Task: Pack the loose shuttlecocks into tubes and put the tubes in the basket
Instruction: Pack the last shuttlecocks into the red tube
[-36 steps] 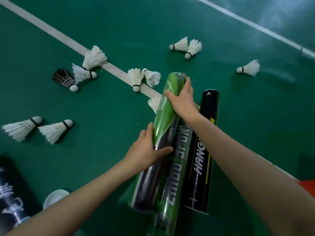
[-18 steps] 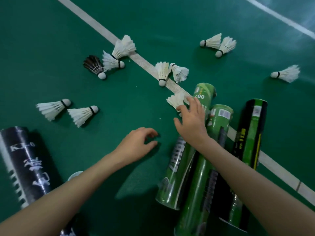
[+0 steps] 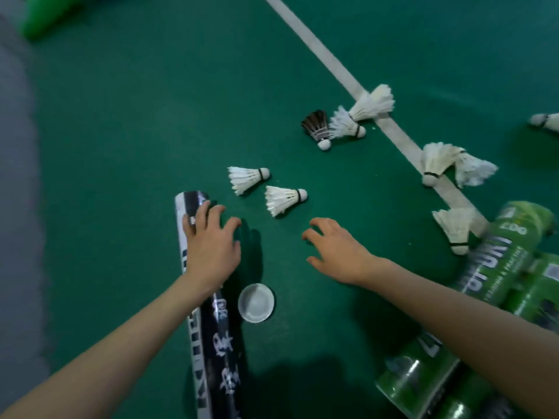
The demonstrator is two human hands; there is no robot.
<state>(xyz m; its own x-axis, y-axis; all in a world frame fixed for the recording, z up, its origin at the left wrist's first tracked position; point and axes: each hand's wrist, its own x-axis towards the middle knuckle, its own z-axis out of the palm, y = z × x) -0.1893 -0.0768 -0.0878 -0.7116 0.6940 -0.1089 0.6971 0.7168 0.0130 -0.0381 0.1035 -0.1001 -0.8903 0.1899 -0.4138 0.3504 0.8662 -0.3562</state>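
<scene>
A black and white tube (image 3: pixel 211 343) lies on the green floor, pointing away from me. My left hand (image 3: pixel 211 246) rests on its upper part with spread fingers. My right hand (image 3: pixel 335 252) hovers over the floor with loosely curled fingers, holding nothing. Two white shuttlecocks (image 3: pixel 246 179) (image 3: pixel 284 199) lie just beyond both hands. A black shuttlecock (image 3: pixel 317 127) and more white ones (image 3: pixel 370 105) lie further off by the white line. Green tubes (image 3: pixel 499 282) are stacked at the right.
A white tube cap (image 3: pixel 256 302) lies beside the black tube, between my forearms. A white court line (image 3: pixel 332 65) runs diagonally across the floor. A green object (image 3: pixel 45 13) sits at the top left corner. A grey strip (image 3: pixel 15 176) borders the left edge.
My view has swung left. Both hands have left the green tubes; my left hand now rests on the black tube, and my right hand has moved toward the two nearest shuttlecocks.
</scene>
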